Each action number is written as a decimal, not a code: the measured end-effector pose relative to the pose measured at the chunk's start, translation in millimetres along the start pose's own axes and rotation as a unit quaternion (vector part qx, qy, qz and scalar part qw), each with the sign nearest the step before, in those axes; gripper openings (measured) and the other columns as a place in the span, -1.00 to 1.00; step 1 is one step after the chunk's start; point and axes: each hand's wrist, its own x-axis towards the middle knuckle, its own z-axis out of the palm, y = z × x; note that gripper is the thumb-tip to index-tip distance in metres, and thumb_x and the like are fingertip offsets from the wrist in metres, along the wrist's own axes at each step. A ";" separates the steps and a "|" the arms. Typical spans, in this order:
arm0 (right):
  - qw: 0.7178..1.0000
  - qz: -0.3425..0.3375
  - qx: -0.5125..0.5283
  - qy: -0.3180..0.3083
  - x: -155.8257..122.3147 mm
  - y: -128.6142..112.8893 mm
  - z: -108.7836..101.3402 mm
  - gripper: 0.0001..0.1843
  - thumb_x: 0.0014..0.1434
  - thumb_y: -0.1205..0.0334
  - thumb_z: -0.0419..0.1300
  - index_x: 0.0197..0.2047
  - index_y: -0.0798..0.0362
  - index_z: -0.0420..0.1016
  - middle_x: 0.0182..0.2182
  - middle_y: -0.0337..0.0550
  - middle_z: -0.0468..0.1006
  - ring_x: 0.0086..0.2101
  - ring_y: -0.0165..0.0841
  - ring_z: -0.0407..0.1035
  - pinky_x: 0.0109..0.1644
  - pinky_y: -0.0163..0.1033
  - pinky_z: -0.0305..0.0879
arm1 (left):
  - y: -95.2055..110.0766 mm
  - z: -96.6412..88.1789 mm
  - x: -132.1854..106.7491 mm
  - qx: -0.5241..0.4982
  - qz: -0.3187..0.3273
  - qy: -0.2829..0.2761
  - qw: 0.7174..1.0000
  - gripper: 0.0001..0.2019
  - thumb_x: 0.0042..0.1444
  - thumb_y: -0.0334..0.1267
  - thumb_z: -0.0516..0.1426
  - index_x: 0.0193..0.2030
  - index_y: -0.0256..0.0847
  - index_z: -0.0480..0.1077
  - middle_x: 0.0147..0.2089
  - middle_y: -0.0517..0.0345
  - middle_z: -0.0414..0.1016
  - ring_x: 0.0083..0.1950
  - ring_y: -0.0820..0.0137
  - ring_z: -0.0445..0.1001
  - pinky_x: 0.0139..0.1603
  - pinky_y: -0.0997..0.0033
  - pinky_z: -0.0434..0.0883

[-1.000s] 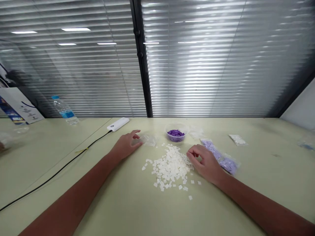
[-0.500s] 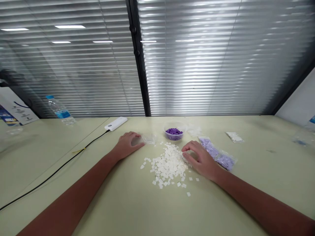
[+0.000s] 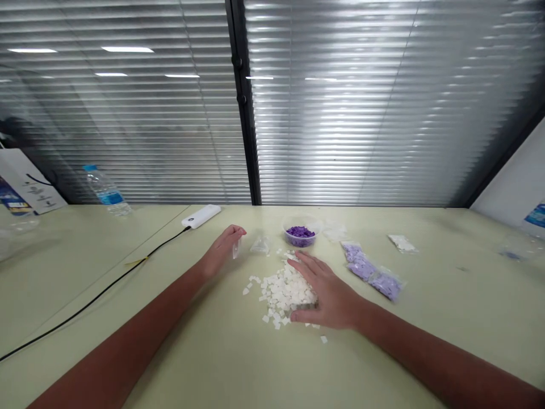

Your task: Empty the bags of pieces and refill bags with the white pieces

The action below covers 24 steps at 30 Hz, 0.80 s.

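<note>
A heap of small white square pieces (image 3: 279, 287) lies on the pale green table (image 3: 238, 363). My right hand (image 3: 326, 292) lies flat on the right side of the heap, fingers stretched out. My left hand (image 3: 221, 250) is left of the heap, fingers pinched on the edge of a small clear plastic bag (image 3: 259, 245) that stands lifted off the table. Behind the heap is a clear round tub of dark purple pieces (image 3: 300, 233).
Bags of light purple pieces (image 3: 370, 271) lie right of the heap, a small bag of white pieces (image 3: 401, 243) farther right. A white power bank (image 3: 201, 216) with a black cable (image 3: 106, 289), a water bottle (image 3: 104, 190) and a paper bag (image 3: 25, 184) are at left. Glass wall with blinds behind.
My right hand moved from the heap's right edge onto the heap and flattened out. My left hand lifted the edge of the clear bag.
</note>
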 end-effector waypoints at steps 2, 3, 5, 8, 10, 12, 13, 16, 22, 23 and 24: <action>1.000 0.004 -0.002 -0.007 6.0 -1.9 2.8 0.22 0.07 -0.53 0.18 0.57 -0.12 -0.21 0.51 -0.04 -0.27 0.44 0.11 -0.30 0.43 0.32 -0.14 | 1.1 2.3 0.2 0.000 0.000 -0.022 1.000 -0.46 0.10 0.33 0.00 -0.03 -0.04 0.30 -0.33 0.33 0.23 -0.37 0.64 0.16 -0.36 0.63 0.22; 1.000 0.002 -0.001 -0.010 9.1 -2.9 4.4 0.24 0.05 -0.55 0.18 0.57 -0.13 -0.22 0.51 -0.04 -0.29 0.45 0.11 -0.32 0.43 0.32 -0.16 | 2.3 2.7 -0.5 0.001 0.002 -0.033 0.999 -0.45 0.07 0.32 0.07 0.03 -0.01 0.28 -0.30 0.34 0.23 -0.36 0.64 0.16 -0.33 0.64 0.24; 1.000 -0.003 0.003 -0.012 15.1 -5.1 8.2 0.29 -0.01 -0.59 0.19 0.57 -0.13 -0.21 0.51 -0.03 -0.28 0.45 0.10 -0.32 0.44 0.31 -0.18 | 6.0 2.3 -3.5 0.015 0.014 -0.051 0.998 -0.34 -0.07 0.21 0.31 0.13 0.09 0.23 -0.23 0.35 0.21 -0.28 0.65 0.19 -0.26 0.67 0.26; 1.000 -0.010 0.008 0.008 22.2 -8.5 15.8 0.34 -0.09 -0.60 0.23 0.56 -0.15 -0.16 0.50 0.00 -0.18 0.43 0.10 -0.23 0.44 0.28 -0.14 | 13.3 1.2 -10.2 0.044 0.033 -0.082 0.995 -0.06 -0.30 0.00 0.51 0.24 0.23 0.16 -0.09 0.34 0.20 -0.11 0.64 0.25 -0.13 0.70 0.29; 0.999 -0.011 0.007 0.039 25.3 -10.2 20.7 0.27 -0.06 -0.58 0.25 0.53 -0.13 -0.02 0.45 0.03 0.00 0.39 0.08 -0.08 0.42 0.23 -0.07 | 17.4 2.0 -14.0 0.043 0.024 -0.121 0.991 -0.16 -0.23 0.01 0.47 0.21 0.19 0.22 -0.08 0.33 0.22 -0.13 0.63 0.26 -0.14 0.69 0.29; 0.997 -0.024 0.005 0.070 27.3 -11.5 23.8 0.05 0.03 -0.49 0.26 0.44 -0.09 0.23 0.34 0.04 0.24 0.31 0.01 0.10 0.39 0.15 0.01 | 20.0 4.2 -16.7 0.039 -0.001 -0.163 0.986 -0.47 -0.05 0.06 0.34 0.06 0.05 0.37 -0.18 0.34 0.27 -0.26 0.66 0.24 -0.24 0.68 0.24; 0.996 -0.036 0.006 0.083 27.9 -12.1 24.3 -0.09 0.10 -0.41 0.27 0.36 -0.07 0.35 0.26 0.03 0.33 0.25 -0.04 0.18 0.36 0.10 0.06 | 20.6 5.8 -17.8 0.038 -0.013 -0.177 0.983 -0.60 0.03 0.07 0.27 -0.05 -0.03 0.42 -0.24 0.34 0.29 -0.31 0.66 0.22 -0.28 0.67 0.21; 0.992 -0.066 0.021 0.103 28.4 -13.8 22.2 -0.46 0.23 -0.15 0.29 0.16 -0.03 0.51 0.06 -0.03 0.47 0.08 -0.17 0.31 0.24 -0.01 0.18 | 19.5 11.0 -19.9 0.053 -0.030 -0.175 0.983 -0.65 0.10 0.11 0.19 -0.22 -0.14 0.41 -0.35 0.32 0.29 -0.36 0.65 0.20 -0.33 0.67 0.15; 0.991 -0.041 0.032 0.126 23.9 -12.7 16.1 -0.33 0.20 -0.25 0.27 0.26 -0.07 0.41 0.15 -0.02 0.41 0.16 -0.11 0.24 0.27 0.05 0.14 | 6.0 13.8 -15.7 0.079 0.030 -0.130 0.988 -0.31 -0.17 0.12 0.41 0.03 -0.03 0.21 -0.37 0.40 0.19 -0.37 0.67 0.13 -0.38 0.70 0.13; 0.993 -0.030 0.038 0.111 23.0 -11.4 16.4 -0.20 0.16 -0.31 0.28 0.33 -0.08 0.34 0.22 -0.01 0.35 0.21 -0.09 0.19 0.30 0.06 0.13 | 3.7 13.2 -14.2 0.079 0.044 -0.125 0.988 -0.24 -0.22 0.09 0.44 0.06 -0.01 0.18 -0.35 0.40 0.19 -0.36 0.68 0.14 -0.37 0.70 0.15; 0.995 -0.022 0.044 0.091 22.1 -9.9 17.1 -0.08 0.11 -0.37 0.29 0.40 -0.07 0.26 0.29 0.01 0.27 0.26 -0.07 0.14 0.33 0.07 0.12 | 1.9 12.5 -13.0 0.079 0.053 -0.121 0.988 -0.20 -0.23 0.06 0.45 0.09 -0.01 0.15 -0.34 0.41 0.18 -0.36 0.68 0.13 -0.36 0.70 0.16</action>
